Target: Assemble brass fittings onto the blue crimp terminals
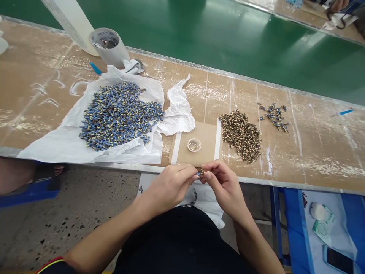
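Just off the table's front edge, my left hand and my right hand meet at the fingertips. A tiny blue piece is pinched in the left fingers. My right thumb and fingers close on a tiny brown-and-gold piece, and the two pieces touch or nearly touch. Beyond my hands, a small round cup with a thin stick in it rests on a cardboard sheet. To the left lies a heap of blue and yellow pieces; to the right, a heap of brown-and-cream pieces.
White paper lies under the blue heap, with a crumpled sheet beside it. A wide tape roll stands behind. Several blue-brown pieces are scattered at right. A phone lies below the table, right.
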Motion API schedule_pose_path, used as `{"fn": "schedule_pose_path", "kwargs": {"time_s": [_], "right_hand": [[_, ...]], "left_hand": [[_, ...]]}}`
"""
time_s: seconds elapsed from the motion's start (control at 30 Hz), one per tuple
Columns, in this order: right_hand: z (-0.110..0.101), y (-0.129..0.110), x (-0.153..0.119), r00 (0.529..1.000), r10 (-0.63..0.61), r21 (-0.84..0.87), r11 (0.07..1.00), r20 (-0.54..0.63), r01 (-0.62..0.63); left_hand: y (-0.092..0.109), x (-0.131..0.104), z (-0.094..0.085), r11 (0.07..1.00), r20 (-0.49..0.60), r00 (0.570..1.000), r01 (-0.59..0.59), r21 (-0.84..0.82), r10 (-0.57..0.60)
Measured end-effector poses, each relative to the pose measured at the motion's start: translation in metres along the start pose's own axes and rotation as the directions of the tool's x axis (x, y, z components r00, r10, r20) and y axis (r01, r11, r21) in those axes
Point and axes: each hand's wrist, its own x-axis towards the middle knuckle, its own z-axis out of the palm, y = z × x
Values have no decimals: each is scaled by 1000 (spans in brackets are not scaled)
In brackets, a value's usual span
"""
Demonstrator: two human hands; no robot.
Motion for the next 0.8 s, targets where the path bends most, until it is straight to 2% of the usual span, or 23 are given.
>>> {"fn": "schedule_pose_path", "kwargs": {"time_s": [0.23,0.4,0.63,0.8], "right_hand": [[-4,1,2,982,-158,-255,950,102,180],[-2,-1,1,964,-232,-319,911,131,263],[1,1,-4,953,-275,-430,851,125,302],[1,3,-7,959,-256,-468,837,124,284]], "left_hand": [[4,2,-3,998,15,998,-57,-11,57],[11,6,-7,993,45,996,-71,-94,75],[17,10,-8,989,52,995,-81,-127,88],[19,10,-6,997,36,997,-65,-41,66]]}}
